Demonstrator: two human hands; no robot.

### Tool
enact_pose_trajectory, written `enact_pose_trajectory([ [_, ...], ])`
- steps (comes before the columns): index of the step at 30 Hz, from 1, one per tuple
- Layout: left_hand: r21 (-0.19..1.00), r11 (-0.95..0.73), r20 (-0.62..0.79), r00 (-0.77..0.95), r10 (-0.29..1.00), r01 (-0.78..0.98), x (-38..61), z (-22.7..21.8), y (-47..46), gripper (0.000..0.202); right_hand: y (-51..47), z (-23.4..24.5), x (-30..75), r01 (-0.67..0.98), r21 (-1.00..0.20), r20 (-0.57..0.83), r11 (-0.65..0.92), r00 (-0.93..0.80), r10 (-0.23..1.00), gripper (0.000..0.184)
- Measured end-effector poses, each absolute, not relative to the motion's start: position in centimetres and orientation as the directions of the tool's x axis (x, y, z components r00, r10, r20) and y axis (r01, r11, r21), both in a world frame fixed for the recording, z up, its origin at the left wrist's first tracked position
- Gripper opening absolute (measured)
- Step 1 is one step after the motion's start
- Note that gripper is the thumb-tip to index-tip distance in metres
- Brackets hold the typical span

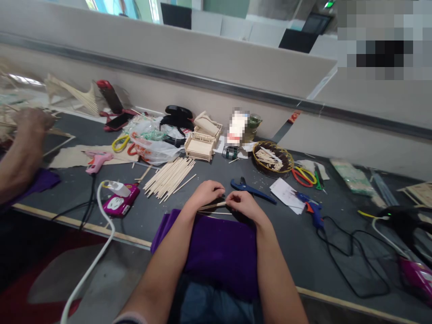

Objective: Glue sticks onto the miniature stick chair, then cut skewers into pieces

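My right hand point(243, 206) is closed, its fingertips pinched on the end of a thin wooden stick point(212, 206). My left hand point(208, 193) faces it with fingers curled together; anything between those fingertips is too small to make out. The stick runs leftward beneath my left hand. A second wooden stick point(218, 213) lies just below, along the upper edge of a purple cloth point(222, 252) that covers my front. Beyond my hands rests a blue cutter point(253, 191). Left of them spreads a pile of wooden sticks point(170, 177).
Behind stands a small wooden bed model point(200, 146), beside a plastic bag point(155, 148). A basket point(288, 155) holds short sticks. A blue glue gun point(313, 209) with its cable lies right. Left are a pink glue gun point(97, 161), a purple power strip point(121, 202) and another person's hand point(33, 123).
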State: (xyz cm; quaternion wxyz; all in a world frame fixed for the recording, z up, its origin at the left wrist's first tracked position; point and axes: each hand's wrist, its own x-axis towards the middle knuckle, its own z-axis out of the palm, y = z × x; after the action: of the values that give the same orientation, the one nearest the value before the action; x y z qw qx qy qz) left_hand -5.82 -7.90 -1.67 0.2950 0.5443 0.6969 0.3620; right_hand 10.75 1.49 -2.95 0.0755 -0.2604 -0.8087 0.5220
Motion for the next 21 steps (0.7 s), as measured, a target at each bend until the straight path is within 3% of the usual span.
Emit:
enact_pose_trajectory([
  [5, 0.609, 0.506, 0.012, -0.645, 0.764, 0.611, -7.0, -2.0, -8.2, 0.014, 1.5, -2.3, 11.5, 0.360, -0.833, -0.203, 0.420, -0.905, 0.374, 0.010],
  [9, 0.415, 0.711, 0.030, -0.789, 0.613, 0.568, -8.5, -1.8, -9.2, 0.018, 1.4, -1.9, 11.5, 0.349, -0.854, -0.210, 0.385, -0.909, 0.359, 0.015],
  [16, 0.305, 0.789, -0.030, -0.822, 0.568, 0.534, -9.8, -2.2, -9.4, 0.019, 1.7, -2.4, 10.9, 0.274, -0.895, 0.010, 0.353, -0.778, 0.628, 0.022],
  [21, 0.342, 0.664, -0.038, -0.696, 0.717, 0.665, -9.0, -2.0, -8.9, 0.017, 1.6, -2.7, 10.6, 0.257, -0.853, 0.142, 0.453, -0.722, 0.677, 0.022],
])
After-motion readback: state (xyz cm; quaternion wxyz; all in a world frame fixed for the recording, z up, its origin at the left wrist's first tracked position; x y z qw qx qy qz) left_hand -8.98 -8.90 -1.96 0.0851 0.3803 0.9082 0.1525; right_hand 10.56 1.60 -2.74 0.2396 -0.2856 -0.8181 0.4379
